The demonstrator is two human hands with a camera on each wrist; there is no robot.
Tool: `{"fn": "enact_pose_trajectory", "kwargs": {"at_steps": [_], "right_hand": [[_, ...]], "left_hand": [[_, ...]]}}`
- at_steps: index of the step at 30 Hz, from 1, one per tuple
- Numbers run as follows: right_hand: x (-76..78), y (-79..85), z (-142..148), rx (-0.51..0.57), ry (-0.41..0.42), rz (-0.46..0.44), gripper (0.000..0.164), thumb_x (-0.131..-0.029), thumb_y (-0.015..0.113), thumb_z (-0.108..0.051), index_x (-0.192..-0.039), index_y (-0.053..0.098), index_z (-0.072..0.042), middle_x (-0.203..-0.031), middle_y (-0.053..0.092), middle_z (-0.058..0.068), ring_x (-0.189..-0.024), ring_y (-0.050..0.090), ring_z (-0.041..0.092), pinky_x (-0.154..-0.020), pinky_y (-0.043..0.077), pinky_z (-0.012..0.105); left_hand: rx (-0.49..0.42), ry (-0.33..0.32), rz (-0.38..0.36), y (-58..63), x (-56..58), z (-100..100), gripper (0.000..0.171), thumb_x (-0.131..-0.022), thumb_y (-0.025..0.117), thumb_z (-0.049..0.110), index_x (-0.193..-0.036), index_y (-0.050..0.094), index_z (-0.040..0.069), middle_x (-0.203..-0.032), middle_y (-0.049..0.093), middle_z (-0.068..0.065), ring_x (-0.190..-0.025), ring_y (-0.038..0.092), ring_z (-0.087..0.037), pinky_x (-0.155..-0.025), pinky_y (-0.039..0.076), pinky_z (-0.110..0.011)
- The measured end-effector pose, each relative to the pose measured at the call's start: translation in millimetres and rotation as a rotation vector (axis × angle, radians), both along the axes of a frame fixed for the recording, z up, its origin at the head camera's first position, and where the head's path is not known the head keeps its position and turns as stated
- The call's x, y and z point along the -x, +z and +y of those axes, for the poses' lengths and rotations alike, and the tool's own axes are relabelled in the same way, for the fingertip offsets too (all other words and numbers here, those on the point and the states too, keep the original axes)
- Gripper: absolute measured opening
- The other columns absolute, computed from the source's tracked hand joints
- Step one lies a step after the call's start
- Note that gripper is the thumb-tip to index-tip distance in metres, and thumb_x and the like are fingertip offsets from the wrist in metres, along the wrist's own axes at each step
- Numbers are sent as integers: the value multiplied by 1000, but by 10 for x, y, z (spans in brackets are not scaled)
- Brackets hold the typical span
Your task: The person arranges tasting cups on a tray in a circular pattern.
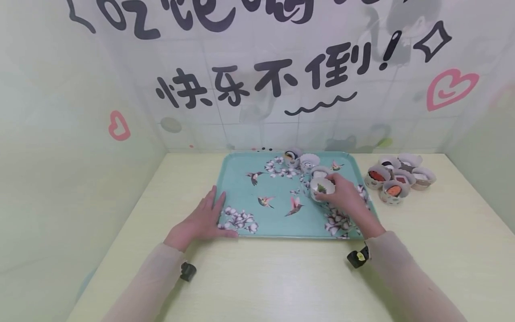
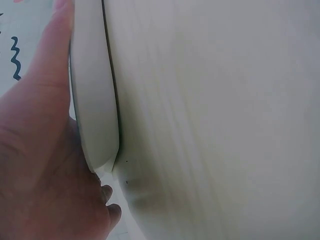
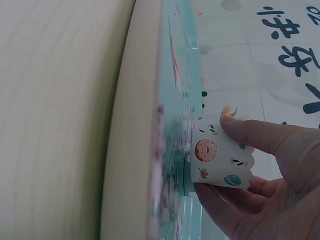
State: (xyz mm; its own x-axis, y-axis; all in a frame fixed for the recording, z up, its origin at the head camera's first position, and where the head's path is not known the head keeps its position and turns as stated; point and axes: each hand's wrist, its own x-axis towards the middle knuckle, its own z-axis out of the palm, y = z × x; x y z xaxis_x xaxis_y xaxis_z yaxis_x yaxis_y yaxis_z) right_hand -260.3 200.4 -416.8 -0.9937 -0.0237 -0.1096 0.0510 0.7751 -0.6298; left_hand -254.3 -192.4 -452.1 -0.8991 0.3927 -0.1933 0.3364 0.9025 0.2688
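My right hand (image 1: 346, 194) pinches a white paper baking cup (image 1: 315, 195) between thumb and fingers, at the right part of a turquoise tray (image 1: 241, 185) with birds and flowers. A green leaf-like piece (image 1: 321, 188) lies inside this cup. In the right wrist view, the cup (image 3: 217, 157) shows printed donuts and a scalloped rim, upright at the tray surface; I cannot tell whether it touches. My left hand (image 1: 201, 220) rests against the tray's front left corner, fingers extended along the left side, thumb at the front edge. In the left wrist view, the hand (image 2: 40, 145) lies along the tray's rim (image 2: 95, 100).
Three more paper cups, at the back (image 1: 292, 157), beside it (image 1: 309, 163) and just behind the held one (image 1: 320, 171), form a line on the tray. Several filled cups (image 1: 394, 193) cluster on the table right of the tray. A lettered wall (image 1: 241, 129) stands behind.
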Motion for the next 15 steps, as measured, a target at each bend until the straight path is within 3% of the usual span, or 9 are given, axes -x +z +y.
{"fn": "enact_pose_trajectory", "kwargs": {"at_steps": [15], "right_hand": [[-13,-36,-80,-5,-11,-3,72,-90,74,-29,-143,37,1,-140,50,27,-109,57,35,-91,51,50]], "left_hand": [[6,-6,11,5,-5,-7,131,-72,71,75,-159,8,0,-165,-8,-29,-152,5,-50,-121,24,-62]]}}
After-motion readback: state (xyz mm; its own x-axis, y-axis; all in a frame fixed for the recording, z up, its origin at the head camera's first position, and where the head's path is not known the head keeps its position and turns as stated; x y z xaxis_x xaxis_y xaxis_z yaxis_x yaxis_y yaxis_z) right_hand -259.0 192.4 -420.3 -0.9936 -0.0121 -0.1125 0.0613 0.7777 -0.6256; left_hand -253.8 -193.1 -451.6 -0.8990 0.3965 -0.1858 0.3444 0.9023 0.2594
